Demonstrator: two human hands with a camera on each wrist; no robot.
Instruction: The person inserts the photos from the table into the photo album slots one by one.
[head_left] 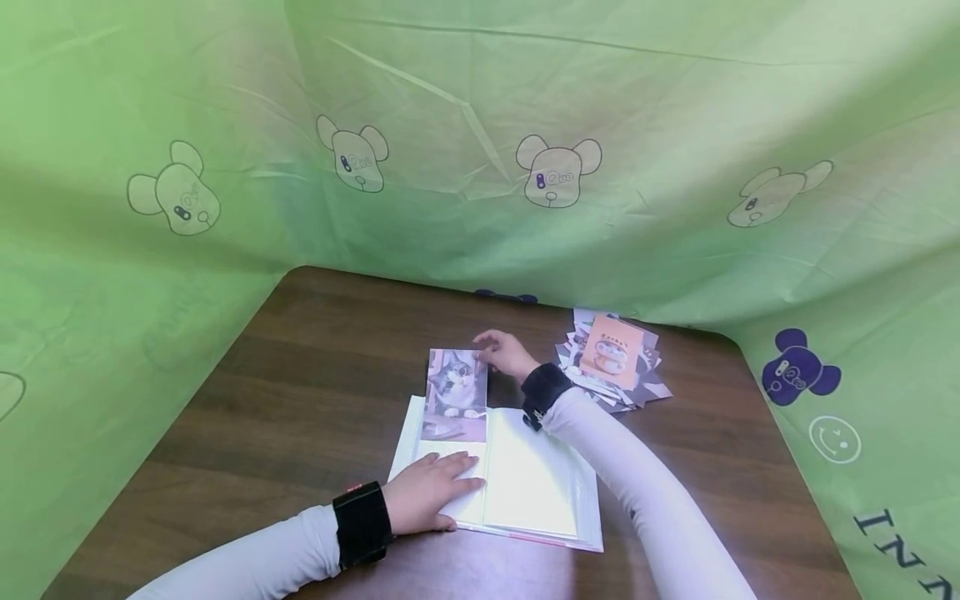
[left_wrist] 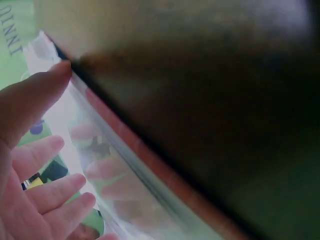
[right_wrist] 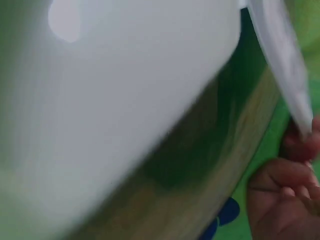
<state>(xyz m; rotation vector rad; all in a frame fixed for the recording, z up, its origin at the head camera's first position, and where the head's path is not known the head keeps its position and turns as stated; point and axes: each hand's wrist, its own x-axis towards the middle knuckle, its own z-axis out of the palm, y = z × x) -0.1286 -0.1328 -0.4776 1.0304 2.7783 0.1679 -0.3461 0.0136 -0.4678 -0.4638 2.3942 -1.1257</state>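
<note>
An album [head_left: 532, 475] with clear sleeve pages lies spread on the table. My left hand [head_left: 435, 490] rests on its left page, fingers extended, the thumb at the near edge; the left wrist view shows that thumb along the pink-edged border. A photo card of a grey-and-white cat [head_left: 454, 392] overlaps the upper part of the left page and sticks out past its far edge. With thumb and fingers, my right hand [head_left: 508, 353] pinches the card's upper right corner. In the right wrist view the card [right_wrist: 285, 65] appears edge-on between the fingertips.
A loose pile of picture cards [head_left: 645, 375], topped by an orange card [head_left: 613, 350], lies at the back right of the brown wooden table [head_left: 315, 358]. Green printed cloth [head_left: 450, 233] hangs around the table's back and sides.
</note>
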